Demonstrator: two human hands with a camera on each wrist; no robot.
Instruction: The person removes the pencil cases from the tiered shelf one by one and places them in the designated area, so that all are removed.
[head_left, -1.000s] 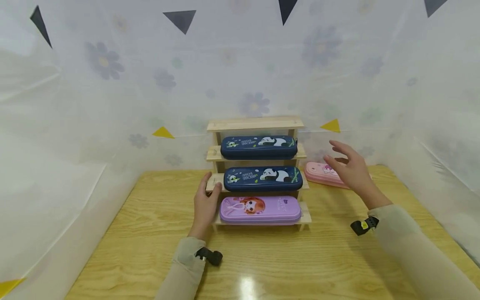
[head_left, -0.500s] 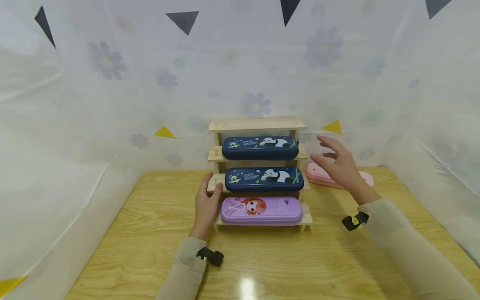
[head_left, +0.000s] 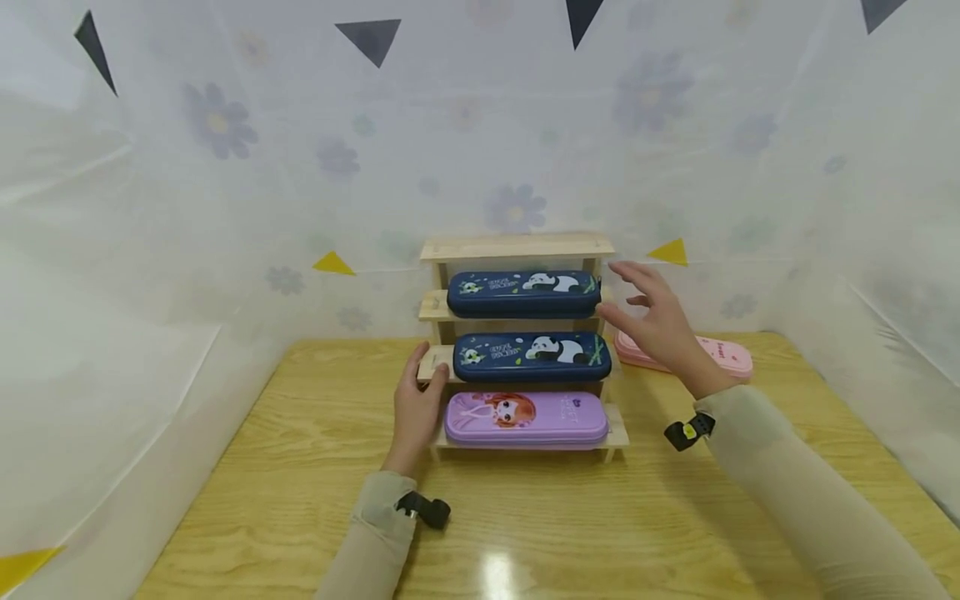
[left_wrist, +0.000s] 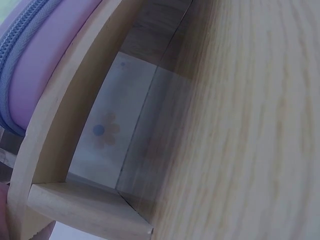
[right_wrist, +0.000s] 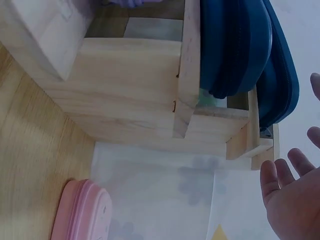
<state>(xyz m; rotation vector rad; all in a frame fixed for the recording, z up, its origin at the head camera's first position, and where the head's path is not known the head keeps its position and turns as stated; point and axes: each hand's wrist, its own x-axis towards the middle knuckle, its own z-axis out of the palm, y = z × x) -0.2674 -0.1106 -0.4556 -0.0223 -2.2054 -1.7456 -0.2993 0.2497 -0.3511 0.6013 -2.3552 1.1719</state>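
A stepped wooden rack (head_left: 517, 247) stands on the table. Two navy panda pencil cases lie on its middle tiers, the upper case (head_left: 495, 306) behind the lower case (head_left: 498, 367). A purple pencil case (head_left: 555, 417) with a red-haired girl fills the lowest tier. My left hand (head_left: 417, 412) grips the left end of the tier under the lower panda case, thumb at its front. With fingers spread, my right hand (head_left: 660, 325) is raised at the right end of the upper panda case, its thumb tip close to that end. In the right wrist view, nothing lies in this hand (right_wrist: 297, 200).
A pink pencil case (head_left: 727, 357) lies on the wooden table (head_left: 300, 500) right of the rack, partly covered by my right hand. White floral sheeting (head_left: 450, 125) hangs behind and at both sides. The rack's top tier carries no case.
My right hand has moved left from over the pink pencil case to the right end of the upper panda case. The left hand keeps its place on the rack.
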